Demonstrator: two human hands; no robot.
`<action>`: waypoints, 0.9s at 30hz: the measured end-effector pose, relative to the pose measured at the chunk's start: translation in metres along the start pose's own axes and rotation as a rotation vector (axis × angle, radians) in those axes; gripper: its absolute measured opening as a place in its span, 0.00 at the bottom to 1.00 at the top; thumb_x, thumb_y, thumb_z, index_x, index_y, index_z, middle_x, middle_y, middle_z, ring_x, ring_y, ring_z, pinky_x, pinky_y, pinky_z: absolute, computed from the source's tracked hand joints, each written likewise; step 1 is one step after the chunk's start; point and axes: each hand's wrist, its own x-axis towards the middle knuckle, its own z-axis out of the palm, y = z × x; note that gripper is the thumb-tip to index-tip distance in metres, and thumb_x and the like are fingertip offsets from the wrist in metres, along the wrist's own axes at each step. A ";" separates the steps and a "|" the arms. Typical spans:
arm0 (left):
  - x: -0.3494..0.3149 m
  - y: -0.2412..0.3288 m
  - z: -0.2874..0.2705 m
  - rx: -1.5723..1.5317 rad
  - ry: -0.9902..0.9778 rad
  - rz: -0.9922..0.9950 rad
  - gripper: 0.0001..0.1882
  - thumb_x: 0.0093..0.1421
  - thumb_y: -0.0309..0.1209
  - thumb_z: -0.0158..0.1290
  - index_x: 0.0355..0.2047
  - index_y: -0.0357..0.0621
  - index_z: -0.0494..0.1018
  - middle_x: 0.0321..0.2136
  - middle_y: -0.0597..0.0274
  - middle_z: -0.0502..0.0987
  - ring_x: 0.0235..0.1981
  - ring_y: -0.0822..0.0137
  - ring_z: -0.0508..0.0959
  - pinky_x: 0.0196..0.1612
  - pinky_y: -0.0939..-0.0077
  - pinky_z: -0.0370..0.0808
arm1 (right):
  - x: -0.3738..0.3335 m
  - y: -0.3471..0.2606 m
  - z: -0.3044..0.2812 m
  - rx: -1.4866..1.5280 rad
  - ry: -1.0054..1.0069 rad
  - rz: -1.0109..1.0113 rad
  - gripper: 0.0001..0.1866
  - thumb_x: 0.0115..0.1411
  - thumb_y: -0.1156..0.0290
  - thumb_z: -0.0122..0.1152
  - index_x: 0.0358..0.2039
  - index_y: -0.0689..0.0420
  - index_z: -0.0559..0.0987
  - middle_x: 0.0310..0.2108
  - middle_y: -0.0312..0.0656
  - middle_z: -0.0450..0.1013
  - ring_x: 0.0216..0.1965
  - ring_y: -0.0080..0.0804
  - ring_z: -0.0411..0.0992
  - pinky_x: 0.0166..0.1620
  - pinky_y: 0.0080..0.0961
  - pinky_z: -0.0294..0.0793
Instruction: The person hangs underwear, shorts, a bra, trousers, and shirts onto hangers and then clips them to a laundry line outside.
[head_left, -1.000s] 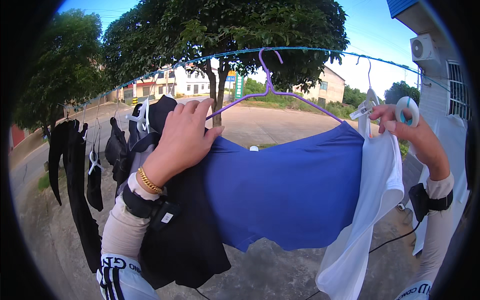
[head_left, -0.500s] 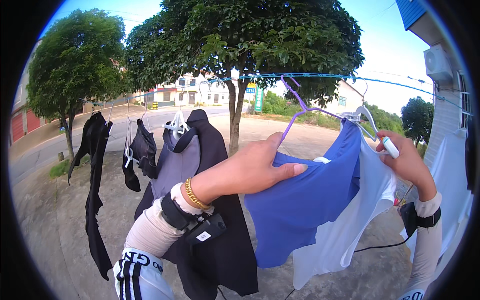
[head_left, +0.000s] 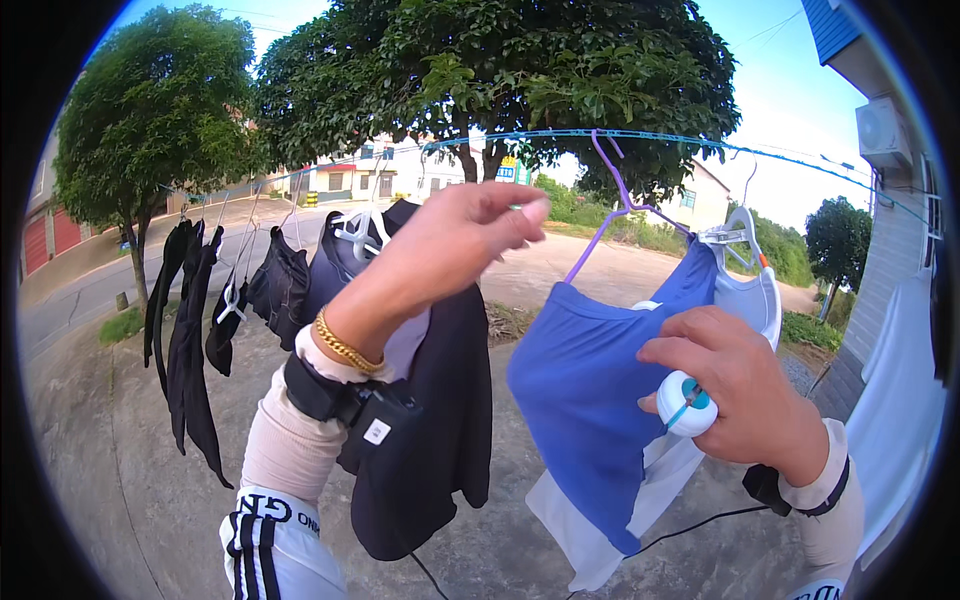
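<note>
My right hand (head_left: 745, 390) grips a white rounded gadget with a teal end (head_left: 689, 403), in front of a blue cloth garment (head_left: 585, 400). That garment hangs on a purple hanger (head_left: 626, 205). Behind it, a white garment (head_left: 570, 530) hangs from a white hanger (head_left: 752, 240), partly hidden. My left hand (head_left: 440, 245) is raised off the clothes, thumb and fingers drawn together. A greenish speck shows at its fingertips; whether they hold it I cannot make out. Below that wrist hangs a black garment (head_left: 440, 420) beside a grey one on a white hanger (head_left: 358, 235).
A blue line (head_left: 560, 133) carries the hangers. Several black garments (head_left: 200, 350) hang at the left, and a white cloth (head_left: 895, 400) at the right near a brick wall (head_left: 865, 290). Trees (head_left: 150, 130) and a road (head_left: 90, 310) lie beyond. A black cable (head_left: 700, 522) runs low.
My left hand has let go of the blue garment and moved up and left. My right hand has come left and down from the white garment to the front of the blue one, still holding the gadget.
</note>
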 end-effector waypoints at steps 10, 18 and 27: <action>0.096 -0.158 -0.081 0.408 0.354 -0.374 0.17 0.59 0.37 0.52 0.36 0.32 0.72 0.24 0.54 0.77 0.20 0.66 0.77 0.20 0.72 0.75 | -0.016 0.014 0.036 0.006 -0.275 0.236 0.21 0.41 0.75 0.61 0.41 0.53 0.77 0.29 0.44 0.74 0.32 0.46 0.75 0.35 0.39 0.74; 0.131 -0.166 -0.087 -0.121 0.709 -0.011 0.12 0.66 0.33 0.45 0.27 0.39 0.70 0.17 0.66 0.71 0.17 0.75 0.74 0.19 0.81 0.73 | -0.044 0.006 0.050 0.045 -0.332 0.404 0.20 0.42 0.74 0.62 0.40 0.53 0.77 0.30 0.43 0.75 0.33 0.45 0.75 0.34 0.37 0.74; 0.082 -0.152 -0.091 -0.323 0.390 -0.014 0.13 0.68 0.38 0.42 0.31 0.43 0.66 0.20 0.70 0.68 0.17 0.80 0.66 0.26 0.84 0.72 | -0.065 0.016 0.053 0.122 -0.294 0.413 0.20 0.41 0.76 0.61 0.39 0.55 0.76 0.30 0.44 0.75 0.33 0.46 0.75 0.35 0.38 0.74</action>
